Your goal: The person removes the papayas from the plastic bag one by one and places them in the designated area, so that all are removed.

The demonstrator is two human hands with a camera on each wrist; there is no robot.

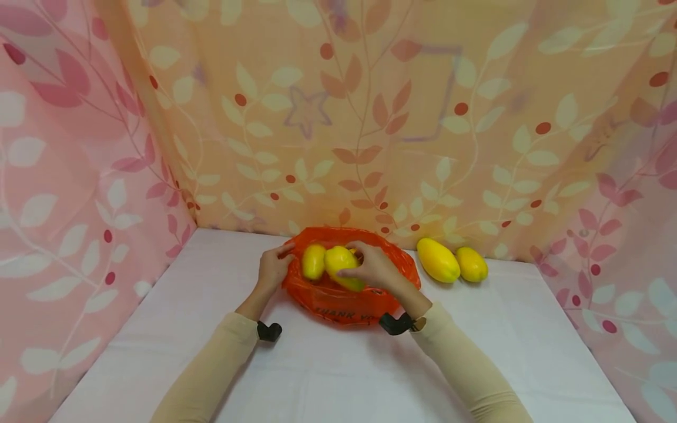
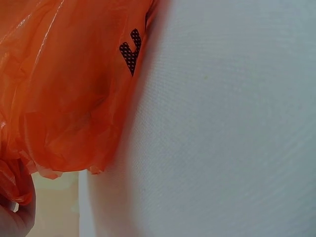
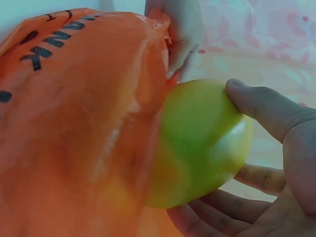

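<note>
An orange-red plastic bag (image 1: 307, 296) with dark lettering lies on its side, its mouth spread open. My left hand (image 1: 272, 269) grips the bag's left rim; in the left wrist view, fingers (image 2: 27, 210) show at the bag's bunched edge. My right hand (image 1: 376, 267) holds a yellow mango (image 1: 338, 260) with a green end at the bag's mouth. The right wrist view shows this mango (image 3: 205, 143) between the thumb and fingers, its far side behind the orange plastic. Another yellow mango (image 1: 314, 262) lies inside the bag, to the left of the held one.
Right of the bag, a larger yellow mango (image 1: 438, 260) and a smaller one (image 1: 472, 264) lie side by side on the white-covered table (image 1: 328, 376). A floral curtain (image 1: 275, 147) hangs along the table's back edge, with pink floral cloth at both sides.
</note>
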